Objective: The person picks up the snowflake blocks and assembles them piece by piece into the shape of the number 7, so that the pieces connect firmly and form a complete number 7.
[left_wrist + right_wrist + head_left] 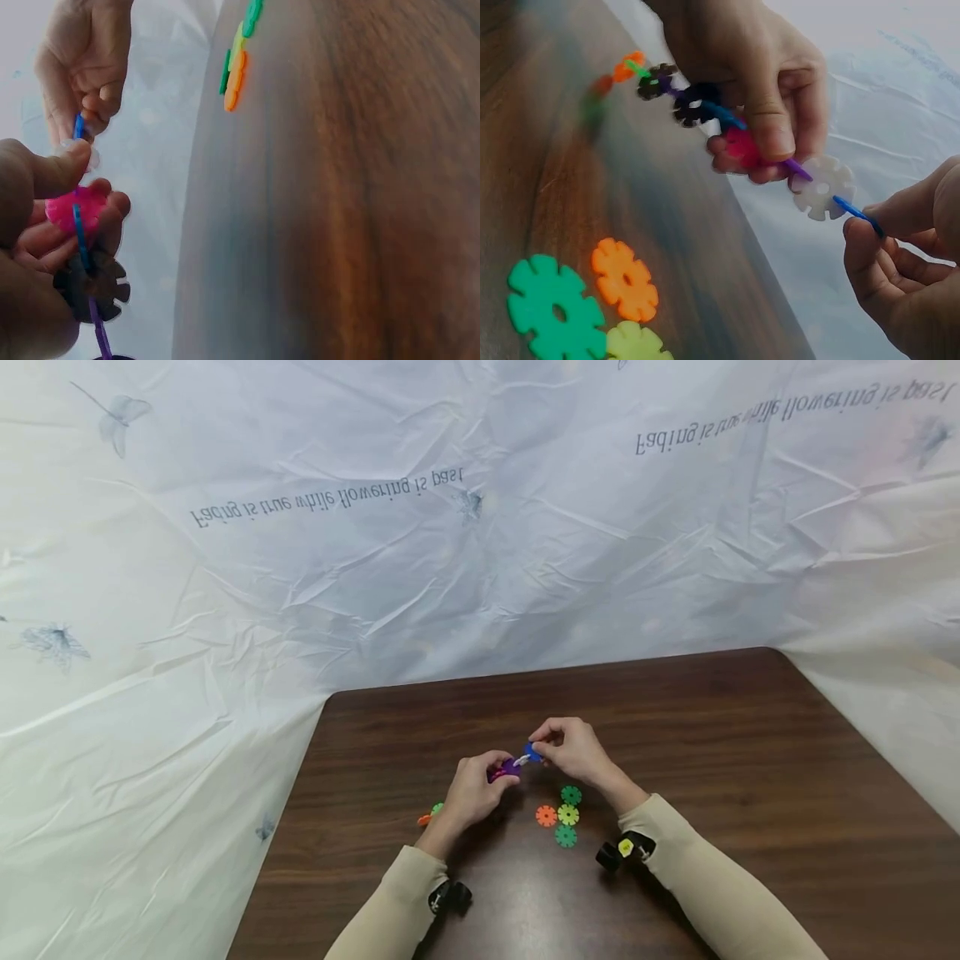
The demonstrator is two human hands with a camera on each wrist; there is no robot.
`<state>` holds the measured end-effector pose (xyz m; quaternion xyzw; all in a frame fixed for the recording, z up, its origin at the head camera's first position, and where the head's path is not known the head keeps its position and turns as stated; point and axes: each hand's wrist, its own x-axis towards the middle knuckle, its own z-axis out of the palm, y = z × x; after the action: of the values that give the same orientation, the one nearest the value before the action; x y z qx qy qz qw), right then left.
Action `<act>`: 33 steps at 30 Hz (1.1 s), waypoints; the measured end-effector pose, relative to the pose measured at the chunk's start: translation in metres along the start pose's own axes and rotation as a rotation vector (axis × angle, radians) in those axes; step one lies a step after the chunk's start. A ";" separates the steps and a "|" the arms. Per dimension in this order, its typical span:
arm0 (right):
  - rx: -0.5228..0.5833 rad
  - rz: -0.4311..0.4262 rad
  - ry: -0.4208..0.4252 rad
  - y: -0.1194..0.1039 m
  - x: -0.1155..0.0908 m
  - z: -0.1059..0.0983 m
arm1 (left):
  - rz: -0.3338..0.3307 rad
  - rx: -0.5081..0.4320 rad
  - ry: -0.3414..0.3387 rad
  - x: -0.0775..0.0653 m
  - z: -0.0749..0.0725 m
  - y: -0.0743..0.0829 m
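My left hand grips a chain of slotted plastic flower discs, its thumb and fingers around the pink disc and purple disc. The chain trails behind that hand through blue, dark and purple discs to an orange disc. At its front end sits a white disc, joined to the purple one. My right hand pinches a blue disc edge-on between thumb and fingertips. The blue disc meets the white disc's rim; how deep it is slotted I cannot tell.
On the brown table, near my right forearm, lie a green disc, an orange disc, a yellow disc and another green one. White printed sheeting hangs behind the table. Each wrist wears a black camera.
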<state>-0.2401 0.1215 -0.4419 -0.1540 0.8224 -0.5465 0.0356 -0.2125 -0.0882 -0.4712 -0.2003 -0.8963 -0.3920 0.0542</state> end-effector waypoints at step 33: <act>-0.184 -0.037 -0.066 0.030 -0.008 -0.027 | -0.033 -0.042 -0.045 0.002 -0.002 0.002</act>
<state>-0.2453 0.1583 -0.4595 -0.1896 0.8646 -0.4637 0.0384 -0.2137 -0.0874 -0.4677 -0.1951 -0.8920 -0.4072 0.0235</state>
